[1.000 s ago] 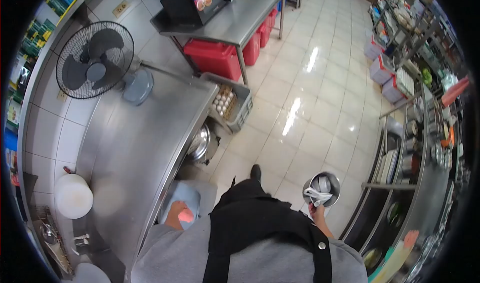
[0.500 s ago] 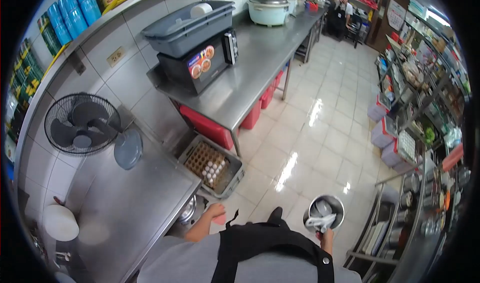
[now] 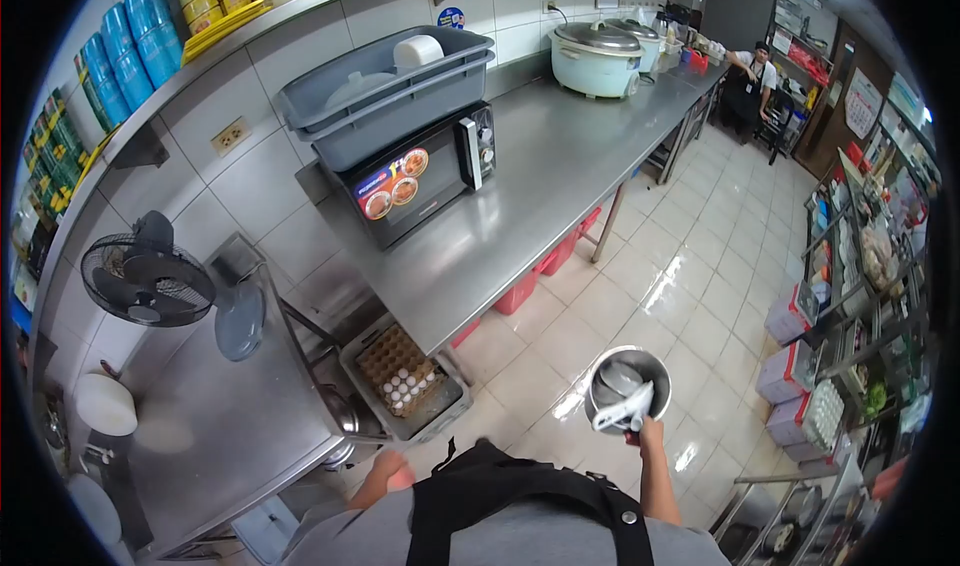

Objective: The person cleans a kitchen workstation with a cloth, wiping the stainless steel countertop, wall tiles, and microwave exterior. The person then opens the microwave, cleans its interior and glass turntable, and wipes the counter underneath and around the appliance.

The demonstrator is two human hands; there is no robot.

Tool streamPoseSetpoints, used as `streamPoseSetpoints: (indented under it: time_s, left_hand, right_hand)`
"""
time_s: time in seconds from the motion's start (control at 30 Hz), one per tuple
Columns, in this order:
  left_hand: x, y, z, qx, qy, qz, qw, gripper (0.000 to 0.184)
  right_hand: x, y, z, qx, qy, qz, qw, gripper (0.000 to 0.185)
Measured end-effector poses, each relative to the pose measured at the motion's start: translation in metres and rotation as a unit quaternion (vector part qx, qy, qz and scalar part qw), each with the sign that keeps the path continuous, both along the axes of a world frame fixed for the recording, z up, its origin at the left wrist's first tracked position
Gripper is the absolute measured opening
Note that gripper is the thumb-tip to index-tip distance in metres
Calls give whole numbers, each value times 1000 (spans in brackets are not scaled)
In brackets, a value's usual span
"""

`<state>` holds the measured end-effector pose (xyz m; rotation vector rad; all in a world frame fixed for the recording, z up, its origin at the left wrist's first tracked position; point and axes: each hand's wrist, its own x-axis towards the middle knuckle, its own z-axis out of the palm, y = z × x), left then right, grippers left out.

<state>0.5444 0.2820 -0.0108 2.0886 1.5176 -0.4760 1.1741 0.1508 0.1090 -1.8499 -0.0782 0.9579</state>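
Right hand (image 3: 652, 434) grasping round, smooth metal pot (image 3: 657, 377), rigid white item (image 3: 620, 412) inside, above glossy square floor tiles (image 3: 545, 344). Left hand (image 3: 384, 468) curled around 1 pink piece (image 3: 403, 480), texture unclear.

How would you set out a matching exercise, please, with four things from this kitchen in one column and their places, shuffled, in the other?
Things:
1. Steel pot
2. Microwave
3. White eggs
4. Fan

Places:
A. On the nearer metal counter
B. In a brown egg tray inside a grey crate
C. Held by the right hand
D. Beneath the grey tubs

Right pairs: 1-C, 2-D, 3-B, 4-A
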Motion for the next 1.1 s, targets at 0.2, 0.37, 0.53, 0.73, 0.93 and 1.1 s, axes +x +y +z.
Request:
streamPoseSetpoints:
  time_s: [0.2,0.37,0.53,0.73,0.93,1.1]
  left_hand:
    - [-4,-35,-12,-205,22,123,971,38]
    - [31,30,-21,-206,-44,158,965,38]
    - [73,123,-17,-195,-159,201,947,38]
    - [109,184,2,-219,-258,326,883,38]
    - [139,93,-33,124,-83,313,938,34]
    - [202,7,-24,-31,-103,558,823,31]
  right_hand:
    - [67,196,163,72,-54,212,973,33]
    - [111,307,323,174,-174,308,919,30]
    - [155,409,448,281,-162,355,877,35]
    - [123,573,548,415,-38,521,745,45]
    - [-31,746,583,225,-21,700,677,33]
    - [-116,814,558,200,-11,715,670,35]
